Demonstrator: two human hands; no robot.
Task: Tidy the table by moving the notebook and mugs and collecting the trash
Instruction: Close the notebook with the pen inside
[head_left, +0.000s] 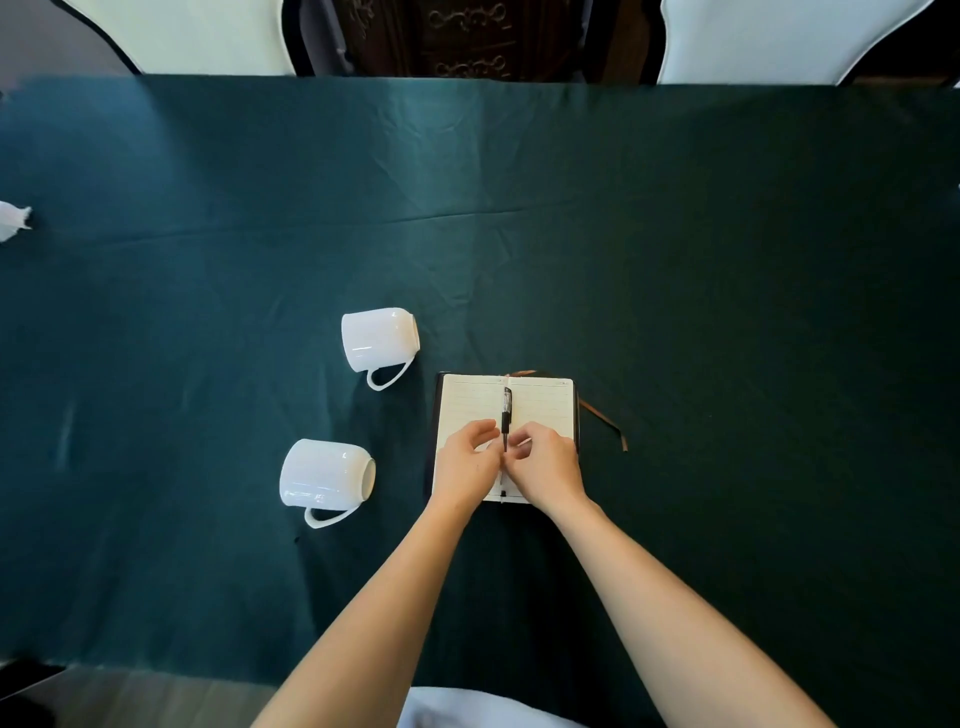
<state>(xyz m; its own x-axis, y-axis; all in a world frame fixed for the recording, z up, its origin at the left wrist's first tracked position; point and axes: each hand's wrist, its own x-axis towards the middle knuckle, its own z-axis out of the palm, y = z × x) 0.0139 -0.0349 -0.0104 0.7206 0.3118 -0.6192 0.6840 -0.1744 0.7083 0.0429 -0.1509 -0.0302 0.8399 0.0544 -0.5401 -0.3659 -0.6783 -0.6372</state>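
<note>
A small notebook (540, 410) lies open on the dark green tablecloth (727, 312), with a black pen (506, 410) resting along its middle crease. My left hand (467, 462) and my right hand (548, 465) hover over the notebook's near half, fingers curled and apart. Their fingertips are on either side of the pen's lower end, and neither clearly grips it. Two white mugs lie on their sides to the left: the far mug (379, 338) and the near mug (324, 478). A crumpled white tissue (11, 221) sits at the far left edge.
A brown ribbon bookmark (605, 418) trails from the notebook to the right. Two white-covered chairs (197, 36) (779, 36) stand behind the table's far edge, with dark carved furniture (467, 36) between them. The table's near edge runs just below my forearms.
</note>
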